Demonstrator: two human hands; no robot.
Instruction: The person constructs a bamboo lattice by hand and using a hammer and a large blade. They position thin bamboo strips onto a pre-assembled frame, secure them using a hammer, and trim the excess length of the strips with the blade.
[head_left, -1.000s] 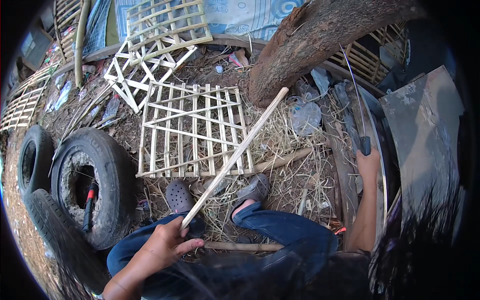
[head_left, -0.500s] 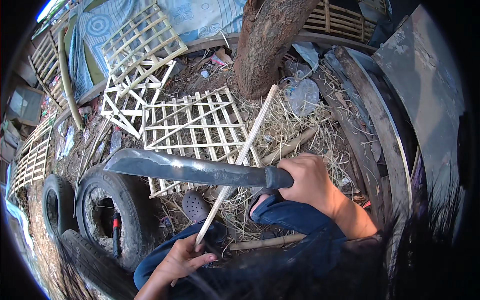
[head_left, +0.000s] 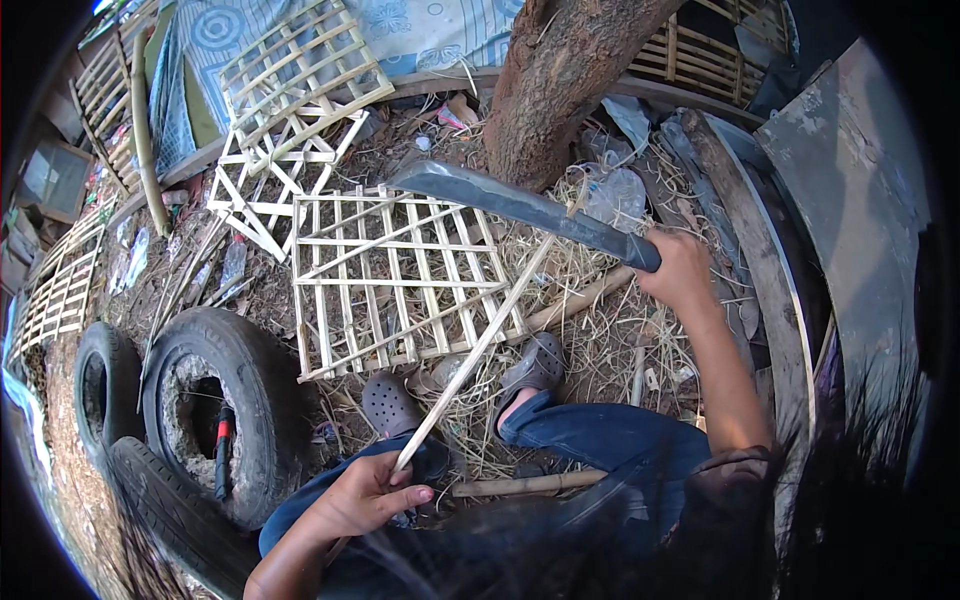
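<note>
A long pale bamboo strip [head_left: 475, 358] slants from my lap up toward the tree. My left hand [head_left: 368, 495] is closed round its lower end. In my right hand [head_left: 680, 268] is the dark handle of a machete [head_left: 520, 208], its broad blade pointing left and crossing over the strip's far end. Whether blade and strip touch there I cannot tell. Beyond my feet a bamboo lattice panel [head_left: 400, 285] lies on the ground, just left of the strip.
Two more lattice panels [head_left: 300, 75] lean at the back left by a blue patterned sheet [head_left: 405, 40]. A tree trunk [head_left: 560, 90] rises ahead. Old tires [head_left: 265, 420] stand left, a red-and-black handled tool [head_left: 222, 450] inside one. Planks [head_left: 760, 250] line the right; shavings [head_left: 590, 340] litter the ground.
My right hand has moved the machete away from me and to the right, from the strip's middle to its far end. My left hand still grips the strip and has shifted only slightly.
</note>
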